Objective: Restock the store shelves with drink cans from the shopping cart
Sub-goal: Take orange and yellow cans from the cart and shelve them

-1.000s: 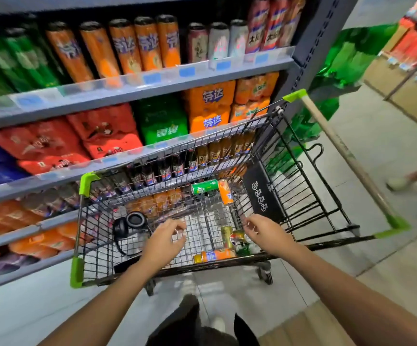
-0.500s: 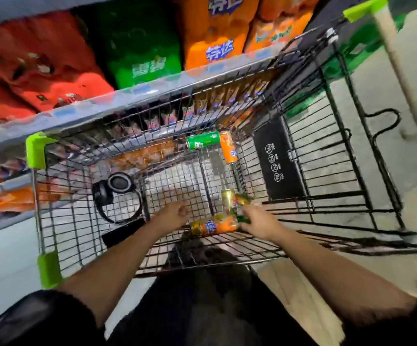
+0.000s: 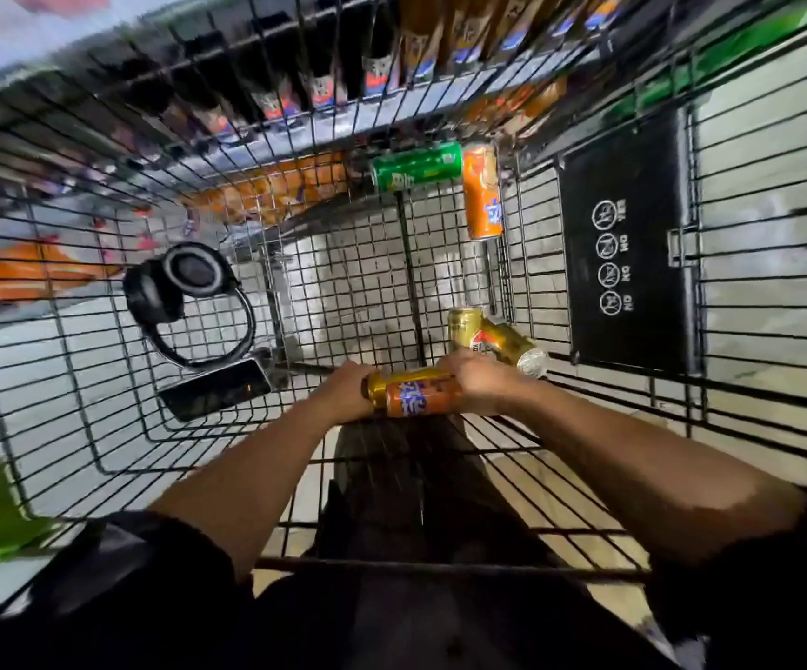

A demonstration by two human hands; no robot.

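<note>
view: I'm looking straight down into the cart (image 3: pixel 754 331), both arms reaching in over the near edge.
left hand (image 3: pixel 343 391): I see it wrapped round the gold end of the orange can (image 3: pixel 413 396), fingers mostly hidden behind the can.
right hand (image 3: pixel 476 382): curled over the other end of that same can, knuckles up.
orange can: on its side, held between both hands low in the basket near its near wall; I cannot tell if it is off the mesh.
gold cans (image 3: pixel 493 338): two, lying just beyond the right hand, touching each other, one silver end facing right.
far cans: a green can (image 3: pixel 416 166) on its side against the far wall, a second orange can (image 3: pixel 481 191) right beside it, running along the right wall.
extras: headphones (image 3: pixel 184 292) and a phone (image 3: pixel 217 394) lie left in the basket, well apart from the cans.
shelves (image 3: pixel 324 84): blurred bottles visible through the far wire.
</note>
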